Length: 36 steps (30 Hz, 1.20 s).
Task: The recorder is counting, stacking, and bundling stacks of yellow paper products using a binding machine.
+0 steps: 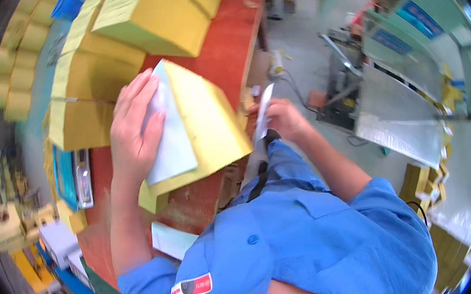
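Observation:
My left hand [134,123] lies with fingers stretched out on a pale white sheet [170,137], pressing it against one side of a yellow block [215,123] that looks like stacked paper. The block stands slightly turned on the red table [189,201]. Beyond the table's right edge, my right hand [283,117] is closed on a thin white sheet [265,109], seen nearly edge-on. Its fingertips are partly hidden and a little blurred.
More yellow blocks [151,17] stand along the table's far and left side. A pale sheet [172,240] lies near my body. A blue tray [65,181] sits at the left edge. To the right, machinery [399,105] stands on the grey floor.

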Tool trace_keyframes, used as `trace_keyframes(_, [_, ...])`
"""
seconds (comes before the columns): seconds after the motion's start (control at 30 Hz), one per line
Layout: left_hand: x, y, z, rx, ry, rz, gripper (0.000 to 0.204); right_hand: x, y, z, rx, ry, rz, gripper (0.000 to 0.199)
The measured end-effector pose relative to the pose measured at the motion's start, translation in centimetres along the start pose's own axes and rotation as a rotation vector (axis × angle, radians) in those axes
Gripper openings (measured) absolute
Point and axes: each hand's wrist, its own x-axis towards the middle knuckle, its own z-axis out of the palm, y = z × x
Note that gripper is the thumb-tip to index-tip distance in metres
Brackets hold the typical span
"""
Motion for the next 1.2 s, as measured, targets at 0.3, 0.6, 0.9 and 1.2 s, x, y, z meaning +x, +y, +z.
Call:
trace_keyframes(0.3, [-1.6, -2.9, 1.3, -0.347, -0.148, -0.500, 0.065, -2.5, 5.6, 5.8, -0.018, 0.100, -0.071, 0.006])
trace_keyframes(0.6, [-0.4, 8.1, 13.4, -1.072, -0.190, -0.303, 0.060, -18.4, -1.9, -3.3, -0.120, 0.349, -0.395, 0.027])
trace_keyframes(0.9, [4.3, 32.3, 37.1, -1.097, -0.525, -0.285, 0.060, -42.6, -12.9, -23.8, -0.411, 0.843, -0.448, 0.023])
trace_keyframes(1.2, [2.9, 39.2, 50.4, -0.927, -0.613, -0.496, 0.060, -50.0, -17.7, -37.8, -0.412, 0.860, -0.336, 0.020])
